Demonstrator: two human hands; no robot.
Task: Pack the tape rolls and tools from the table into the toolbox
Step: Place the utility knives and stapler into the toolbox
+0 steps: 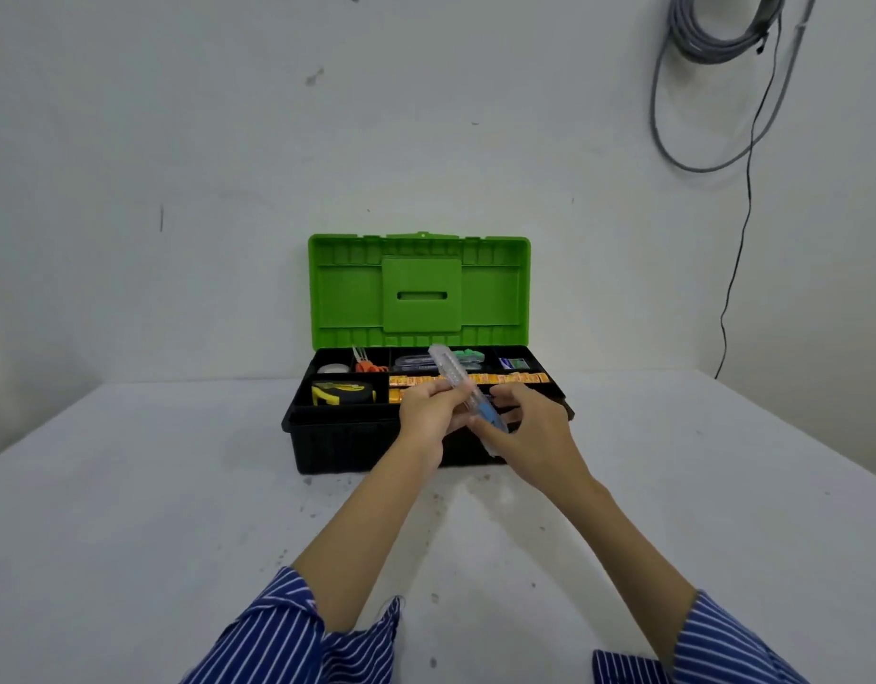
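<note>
1. I see a white table with dark little spots, set against a white wall.
2. Gray cables hang looped on the wall, top right.
3. The toolbox sits open on the table, its green lid up.
4. My left hand and right hand both grip a clear tool over the box.
5. A yellow tape measure lies inside, on the left.

White table with dark smudges, open black toolbox with upright green lid standing on it
</note>
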